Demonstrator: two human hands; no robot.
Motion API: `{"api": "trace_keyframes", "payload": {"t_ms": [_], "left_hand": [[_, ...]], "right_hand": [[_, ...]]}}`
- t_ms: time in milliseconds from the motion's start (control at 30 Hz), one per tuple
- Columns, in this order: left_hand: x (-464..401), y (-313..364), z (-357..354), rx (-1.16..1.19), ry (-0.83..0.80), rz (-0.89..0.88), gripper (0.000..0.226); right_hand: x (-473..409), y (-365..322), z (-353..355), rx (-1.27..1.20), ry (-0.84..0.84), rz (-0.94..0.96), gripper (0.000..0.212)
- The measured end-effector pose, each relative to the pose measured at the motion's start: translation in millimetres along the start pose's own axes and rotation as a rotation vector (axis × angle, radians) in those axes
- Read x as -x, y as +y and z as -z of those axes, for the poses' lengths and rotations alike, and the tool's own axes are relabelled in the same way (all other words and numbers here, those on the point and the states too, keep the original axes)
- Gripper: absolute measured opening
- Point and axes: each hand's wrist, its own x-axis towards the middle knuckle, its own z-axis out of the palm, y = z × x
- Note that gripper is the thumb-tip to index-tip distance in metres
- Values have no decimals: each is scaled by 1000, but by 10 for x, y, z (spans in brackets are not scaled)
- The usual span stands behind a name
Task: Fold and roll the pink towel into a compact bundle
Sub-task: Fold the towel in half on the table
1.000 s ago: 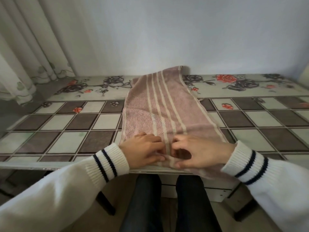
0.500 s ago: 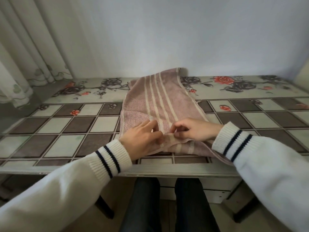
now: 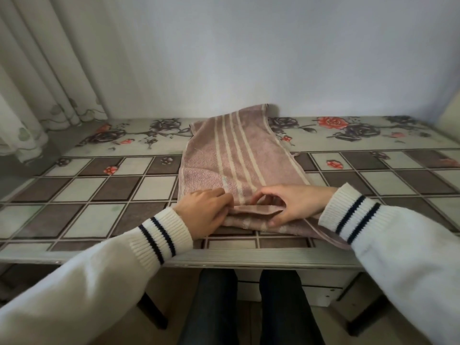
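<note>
The pink towel [image 3: 236,158], folded into a long strip with cream stripes, lies on the table and runs from near the front edge to the wall. Its near end is turned over into a low, flat first roll. My left hand [image 3: 204,210] presses on the left part of that roll, fingers curled over it. My right hand [image 3: 291,202] grips the right part, thumb under the fold and fingers arched above. One corner of the towel trails out under my right sleeve.
The table [image 3: 104,195] has a checked brown-and-pale cover with printed roses along the back. A grey wall stands right behind the towel's far end. Curtains [image 3: 42,78] hang at the left. My legs show below the front edge.
Both hands have carried the towel's near end away from the table's front edge and turned it over onto the strip, so a short flat roll lies under my fingers.
</note>
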Motion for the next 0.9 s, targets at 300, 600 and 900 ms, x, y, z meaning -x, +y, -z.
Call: {"api": "trace_keyframes", "payload": {"t_ms": [300, 600, 900], "left_hand": [[-153, -143, 183, 24, 73, 205, 28], [-350, -357, 308, -11, 165, 280, 28], [-556, -608, 436, -36, 248, 324, 27]], "right_hand": [[55, 79, 278, 110, 91, -51, 21], [1, 79, 547, 54, 319, -72, 19], [-133, 86, 759, -51, 536, -35, 17]]}}
